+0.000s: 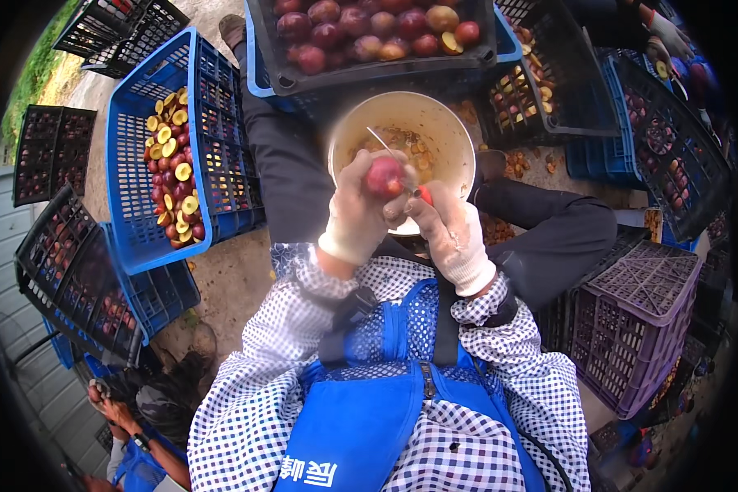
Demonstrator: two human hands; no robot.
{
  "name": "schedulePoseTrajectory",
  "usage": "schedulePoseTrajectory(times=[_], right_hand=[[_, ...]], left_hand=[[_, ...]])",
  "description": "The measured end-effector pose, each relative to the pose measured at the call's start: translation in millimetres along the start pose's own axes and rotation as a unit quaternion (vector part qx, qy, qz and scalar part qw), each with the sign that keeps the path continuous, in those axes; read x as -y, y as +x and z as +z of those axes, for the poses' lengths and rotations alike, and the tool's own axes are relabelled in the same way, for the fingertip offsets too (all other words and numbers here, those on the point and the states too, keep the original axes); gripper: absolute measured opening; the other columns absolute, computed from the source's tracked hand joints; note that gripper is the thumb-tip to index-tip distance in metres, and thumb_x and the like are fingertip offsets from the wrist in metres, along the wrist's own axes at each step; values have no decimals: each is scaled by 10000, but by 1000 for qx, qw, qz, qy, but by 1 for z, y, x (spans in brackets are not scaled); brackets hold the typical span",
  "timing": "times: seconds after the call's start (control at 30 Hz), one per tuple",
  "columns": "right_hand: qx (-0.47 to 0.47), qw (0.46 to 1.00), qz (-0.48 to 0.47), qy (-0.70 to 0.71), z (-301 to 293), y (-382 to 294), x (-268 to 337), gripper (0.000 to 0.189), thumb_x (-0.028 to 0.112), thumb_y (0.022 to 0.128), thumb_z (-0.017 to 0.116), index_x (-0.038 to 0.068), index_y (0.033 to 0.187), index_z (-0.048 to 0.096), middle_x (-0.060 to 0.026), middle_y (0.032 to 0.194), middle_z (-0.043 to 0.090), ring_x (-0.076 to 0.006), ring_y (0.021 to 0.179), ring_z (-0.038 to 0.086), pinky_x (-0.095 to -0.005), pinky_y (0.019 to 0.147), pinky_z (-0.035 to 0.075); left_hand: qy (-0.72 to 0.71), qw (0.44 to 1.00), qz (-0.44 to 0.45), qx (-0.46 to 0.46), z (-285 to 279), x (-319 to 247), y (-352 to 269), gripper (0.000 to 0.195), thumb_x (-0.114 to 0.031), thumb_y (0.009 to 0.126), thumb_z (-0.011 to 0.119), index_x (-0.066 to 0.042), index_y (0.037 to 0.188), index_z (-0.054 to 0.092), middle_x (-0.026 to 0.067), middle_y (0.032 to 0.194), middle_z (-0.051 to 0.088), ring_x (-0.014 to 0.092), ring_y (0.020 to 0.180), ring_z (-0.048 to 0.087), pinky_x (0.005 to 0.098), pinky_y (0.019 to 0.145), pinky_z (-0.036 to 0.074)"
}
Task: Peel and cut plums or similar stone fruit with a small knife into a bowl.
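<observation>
My left hand (pixel 355 206), in a whitish knit glove, grips a red plum (pixel 384 176) over a cream bucket (pixel 461 141). A knife with a red handle (pixel 424 195) is in my gloved right hand (pixel 454 237), close against the left. Its thin blade (pixel 378 138) sticks out beyond the far side of the plum; the middle of the blade is hidden by the fruit and fingers. Inside the bucket lie wet yellowish-brown scraps (pixel 421 154), probably plum pits and pulp. Just beyond the bucket, a black crate (pixel 381 66) full of whole plums rests on a blue crate (pixel 258 77).
To the left stands a blue crate (pixel 117 184) with halved and whole plums (pixel 175 166). A black crate (pixel 581 117) at the upper right holds cut plums. A purple crate (pixel 636 332) sits at the right. Other people's hands (pixel 120 415) work at lower left and upper right.
</observation>
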State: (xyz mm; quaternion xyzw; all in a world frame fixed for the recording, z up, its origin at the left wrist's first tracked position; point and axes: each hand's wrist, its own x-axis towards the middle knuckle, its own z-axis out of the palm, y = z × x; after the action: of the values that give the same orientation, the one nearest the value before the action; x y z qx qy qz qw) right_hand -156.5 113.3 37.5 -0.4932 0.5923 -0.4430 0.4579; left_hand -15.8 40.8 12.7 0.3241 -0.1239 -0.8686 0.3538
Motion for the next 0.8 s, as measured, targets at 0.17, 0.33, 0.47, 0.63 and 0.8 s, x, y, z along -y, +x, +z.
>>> schedulePoseTrajectory(times=[0.17, 0.33, 0.47, 0.63, 0.8], right_hand=[[-23, 997, -20, 68, 14, 7, -11, 199, 182, 993, 591, -11, 970, 634, -119, 823, 725, -225, 776, 712, -317, 718, 544], [-54, 992, -48, -103, 18, 2, -20, 226, 231, 975, 631, 6, 966, 620, -166, 761, 682, -301, 728, 693, -362, 661, 529], [-51, 989, -8, -141, 24, 3, -27, 275, 291, 956, 653, 21, 946, 600, -217, 779, 642, -396, 739, 657, -438, 643, 501], [-16, 988, -17, -150, 11, 16, -36, 291, 302, 950, 650, 18, 937, 588, -215, 832, 659, -396, 780, 668, -450, 677, 506], [-28, 980, -23, -198, 0, 17, -16, 236, 262, 942, 652, 32, 965, 603, -180, 797, 643, -376, 763, 645, -409, 664, 499]], left_hand=[[208, 974, 84, -39, -1, 3, 0, 404, -395, 1036, 385, -69, 1191, 567, 75, 996, 608, 51, 580, 447, 190, 548, 406], [332, 933, 116, -78, -8, 8, -4, 369, -377, 1024, 410, -78, 1151, 585, 48, 936, 607, 44, 561, 442, 172, 505, 376], [240, 964, 85, -74, -5, 10, -4, 358, -369, 1025, 404, -84, 1143, 585, 27, 869, 590, 33, 534, 415, 171, 476, 341], [392, 906, 156, -28, -13, 6, 0, 429, -452, 1029, 403, -85, 1161, 581, 15, 867, 582, 36, 591, 427, 182, 495, 337], [250, 967, 45, 2, -10, -6, 1, 513, -499, 1008, 475, -37, 1204, 579, 32, 905, 589, 55, 623, 443, 201, 547, 368]])
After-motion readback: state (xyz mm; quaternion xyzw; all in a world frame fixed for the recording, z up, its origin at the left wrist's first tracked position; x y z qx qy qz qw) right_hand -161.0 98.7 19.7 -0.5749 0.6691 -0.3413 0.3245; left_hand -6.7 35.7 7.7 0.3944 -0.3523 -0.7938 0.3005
